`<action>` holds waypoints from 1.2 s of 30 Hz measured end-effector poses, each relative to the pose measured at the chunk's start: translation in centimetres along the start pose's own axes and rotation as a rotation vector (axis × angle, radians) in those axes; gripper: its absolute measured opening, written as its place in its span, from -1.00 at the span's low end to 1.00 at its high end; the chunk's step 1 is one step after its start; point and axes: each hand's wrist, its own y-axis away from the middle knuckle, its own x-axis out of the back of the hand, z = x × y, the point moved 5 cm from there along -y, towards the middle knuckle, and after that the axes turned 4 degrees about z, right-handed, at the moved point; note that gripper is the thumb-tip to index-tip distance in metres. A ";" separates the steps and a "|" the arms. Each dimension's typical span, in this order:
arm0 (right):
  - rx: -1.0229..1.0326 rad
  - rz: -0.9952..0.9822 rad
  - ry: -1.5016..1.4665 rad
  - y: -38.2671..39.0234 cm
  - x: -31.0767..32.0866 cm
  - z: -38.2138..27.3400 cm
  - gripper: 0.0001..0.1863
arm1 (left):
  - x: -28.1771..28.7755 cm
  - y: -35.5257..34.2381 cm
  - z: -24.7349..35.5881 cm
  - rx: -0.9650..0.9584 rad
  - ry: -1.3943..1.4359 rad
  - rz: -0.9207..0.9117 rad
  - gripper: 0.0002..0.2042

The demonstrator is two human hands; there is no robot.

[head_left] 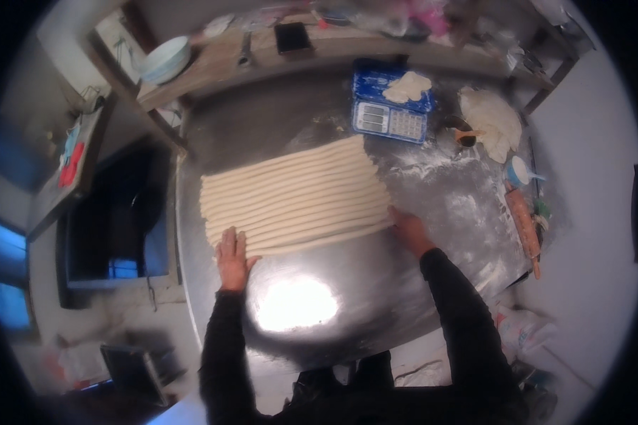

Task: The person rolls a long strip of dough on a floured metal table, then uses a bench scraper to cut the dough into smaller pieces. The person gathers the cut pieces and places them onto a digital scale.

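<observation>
Many long pale dough strands [290, 195] lie side by side across the steel worktop [439, 212], forming a wide band. At their near left corner my left hand [232, 258] rests with fingers spread, fingertips on the lowest strands. My right hand [409, 228] is at the band's near right end, fingers curled together at the tip of a strand; exactly how much dough is between them is hard to see.
A blue scale [388, 120] holds dough pieces [407, 86]. To its right sit a dough lump [490, 120], a dark cup [461, 140], a small white scoop [519, 170] and a wooden rolling pin [523, 223]. A shelf [213, 74] with a bowl [164, 60] runs behind.
</observation>
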 end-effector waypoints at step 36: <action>-0.037 -0.209 -0.316 -4.2 2.4 1.0 0.06 | 0.8 0.4 -4.6 0.009 -0.183 -0.052 0.05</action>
